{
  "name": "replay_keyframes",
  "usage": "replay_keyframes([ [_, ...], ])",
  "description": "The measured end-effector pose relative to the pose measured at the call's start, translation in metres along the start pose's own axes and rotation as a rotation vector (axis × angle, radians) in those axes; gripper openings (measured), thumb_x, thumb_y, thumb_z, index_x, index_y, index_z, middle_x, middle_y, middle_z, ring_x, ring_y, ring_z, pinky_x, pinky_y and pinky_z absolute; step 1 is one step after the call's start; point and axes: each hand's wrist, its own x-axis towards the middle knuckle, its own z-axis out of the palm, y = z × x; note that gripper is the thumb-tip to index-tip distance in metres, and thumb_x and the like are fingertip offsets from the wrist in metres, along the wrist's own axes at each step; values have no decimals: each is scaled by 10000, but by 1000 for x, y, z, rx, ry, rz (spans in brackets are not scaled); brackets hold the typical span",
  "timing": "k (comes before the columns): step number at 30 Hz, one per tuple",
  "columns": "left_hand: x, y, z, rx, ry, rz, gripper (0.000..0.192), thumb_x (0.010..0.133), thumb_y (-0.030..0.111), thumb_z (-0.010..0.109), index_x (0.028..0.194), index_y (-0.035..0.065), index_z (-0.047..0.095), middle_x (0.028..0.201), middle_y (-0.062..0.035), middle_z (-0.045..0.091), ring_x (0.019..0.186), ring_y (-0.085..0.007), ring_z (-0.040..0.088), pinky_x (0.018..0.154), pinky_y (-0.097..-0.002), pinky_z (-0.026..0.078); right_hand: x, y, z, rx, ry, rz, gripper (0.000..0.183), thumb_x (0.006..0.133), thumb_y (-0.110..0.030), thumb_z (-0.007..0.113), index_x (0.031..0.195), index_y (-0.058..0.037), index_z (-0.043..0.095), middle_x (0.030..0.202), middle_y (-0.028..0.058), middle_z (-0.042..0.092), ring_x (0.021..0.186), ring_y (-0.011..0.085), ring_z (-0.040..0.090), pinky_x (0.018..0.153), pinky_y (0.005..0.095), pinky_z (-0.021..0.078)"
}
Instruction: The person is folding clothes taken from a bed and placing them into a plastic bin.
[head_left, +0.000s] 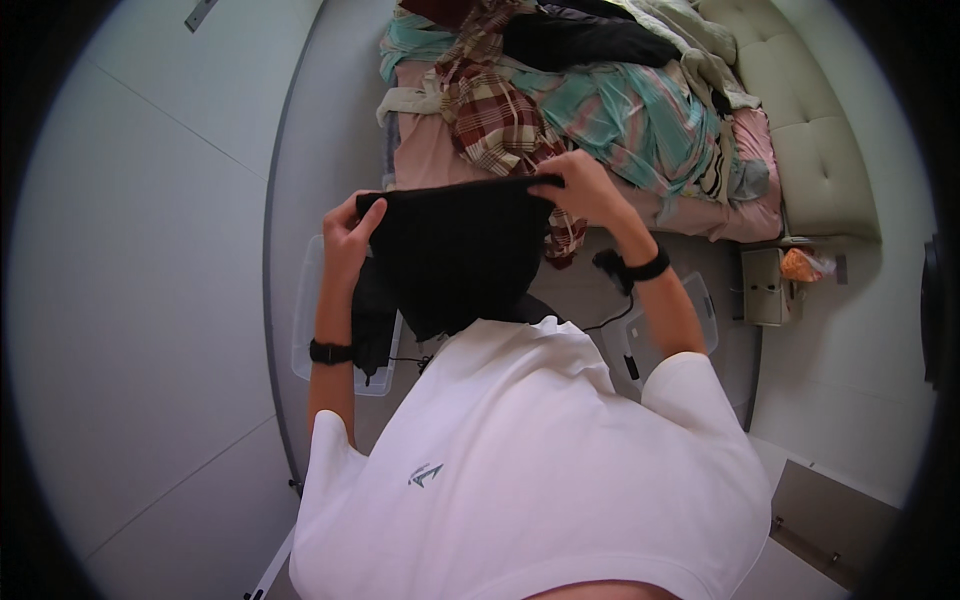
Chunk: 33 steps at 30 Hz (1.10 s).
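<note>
A black cloth garment (461, 247) hangs stretched between my two hands, in front of my white shirt. My left hand (351, 229) pinches its upper left corner, thumb on the near side. The upper right corner is gripped by my right hand (581, 187). Its lower edge reaches down to my shirt front, and which kind of garment it is cannot be told. Below my left forearm stands a clear plastic bin (307, 315) with dark cloth (371, 315) in it.
Ahead is a bed with a pink sheet (424, 154), heaped with a red plaid cloth (495, 120), a turquoise striped cloth (630, 112) and black clothing (585, 41). A corded black device (613, 268) and a clear plastic lid (701, 307) lie at right. A small nightstand (765, 285) adjoins the padded headboard (817, 142).
</note>
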Motion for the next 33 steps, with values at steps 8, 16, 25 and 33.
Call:
replay_keyframes([
  [8, 176, -98, 60, -240, -56, -320, 234, 831, 235, 680, 860, 3, 673, 720, 45, 590, 642, -60, 512, 561, -231, 379, 154, 164, 10, -41, -89, 99, 257, 734, -206, 726, 881, 0, 678, 754, 165, 642, 681, 277, 615, 618, 376, 480],
  [16, 423, -233, 89, -165, 78, -349, 307, 772, 256, 745, 623, 70, 551, 642, 74, 465, 582, -61, 412, 534, -278, 336, 335, 317, 41, -312, 339, 151, 271, 762, -277, 695, 973, -106, 694, 857, 136, 671, 787, 303, 645, 673, 395, 524],
  [25, 389, -301, 122, 198, 49, -180, 469, 792, 241, 715, 1143, -39, 580, 1096, -107, 613, 1027, -162, 546, 880, -282, 420, 270, 344, 110, -206, 280, 19, 170, 669, -105, 676, 834, -108, 635, 880, 70, 576, 885, 275, 541, 746, 384, 433],
  [33, 147, -381, 97, 164, 16, -1433, 502, 869, 301, 595, 1301, 88, 454, 1123, -95, 613, 812, -156, 617, 668, -325, 484, 80, 317, 247, 141, -144, 828, 440, 757, -193, 682, 1118, -1, 521, 1059, 144, 593, 958, 330, 574, 774, 411, 462],
])
